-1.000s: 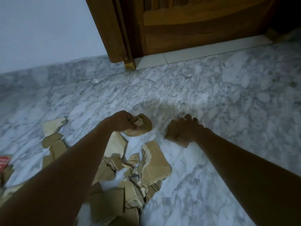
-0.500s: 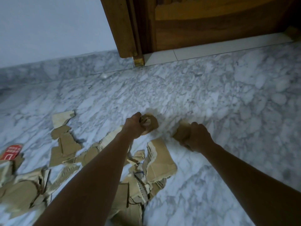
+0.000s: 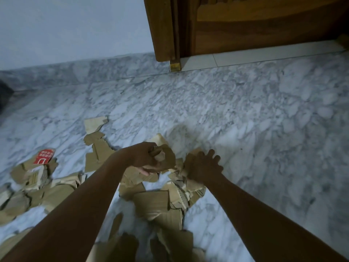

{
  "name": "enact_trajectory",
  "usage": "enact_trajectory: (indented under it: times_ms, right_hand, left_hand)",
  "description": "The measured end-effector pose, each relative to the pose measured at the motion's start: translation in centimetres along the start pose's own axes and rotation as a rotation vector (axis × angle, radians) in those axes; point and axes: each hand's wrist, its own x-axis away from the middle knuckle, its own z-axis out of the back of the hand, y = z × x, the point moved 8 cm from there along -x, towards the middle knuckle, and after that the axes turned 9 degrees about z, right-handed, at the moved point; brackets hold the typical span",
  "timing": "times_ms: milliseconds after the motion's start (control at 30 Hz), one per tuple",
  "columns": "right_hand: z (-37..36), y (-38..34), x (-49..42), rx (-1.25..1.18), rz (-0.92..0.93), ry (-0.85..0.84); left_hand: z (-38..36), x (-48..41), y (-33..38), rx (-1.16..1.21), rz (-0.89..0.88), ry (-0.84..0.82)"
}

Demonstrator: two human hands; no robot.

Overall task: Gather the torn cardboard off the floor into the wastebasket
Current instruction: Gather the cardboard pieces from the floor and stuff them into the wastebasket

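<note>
Torn brown cardboard pieces [image 3: 153, 203] lie scattered over the marble floor [image 3: 245, 120], from the lower left to the middle. My left hand [image 3: 145, 157] is shut on a crumpled cardboard scrap [image 3: 168, 157] held just above the heap. My right hand [image 3: 203, 167] sits beside it, fingers spread and pressed onto another cardboard piece [image 3: 188, 161] at the heap's right edge. One piece at the left carries a red printed label [image 3: 44, 156]. No wastebasket is in view.
A wooden door [image 3: 245, 25] and its frame stand at the back, above a pale threshold strip [image 3: 264, 53]. A plain wall [image 3: 66, 29] with a marble skirting runs along the back left. A dark shape [image 3: 4, 93] shows at the far left edge.
Both hands have drawn back toward me and closer together over the heap. The view has shifted left, bringing more cardboard at the left into sight.
</note>
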Motion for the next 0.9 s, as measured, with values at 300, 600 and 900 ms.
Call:
enact_trajectory:
  times_ms: [300, 600, 900]
  right_hand:
    - [1.5, 3.3, -1.0, -0.260, -0.038, 0.023]
    - [10.9, 8.3, 0.1, 0.096, 0.128, -0.027]
    - [4.4, 10.8, 3.6, -0.043, 0.127, -0.026]
  left_hand:
    - [-0.1, -0.9, -1.5, -0.185, -0.092, 0.156]
    - [-3.3, -0.7, 5.0, -0.482, -0.144, 0.100]
    - [-7.8, -3.6, 4.4, -0.676, -0.161, 0.405]
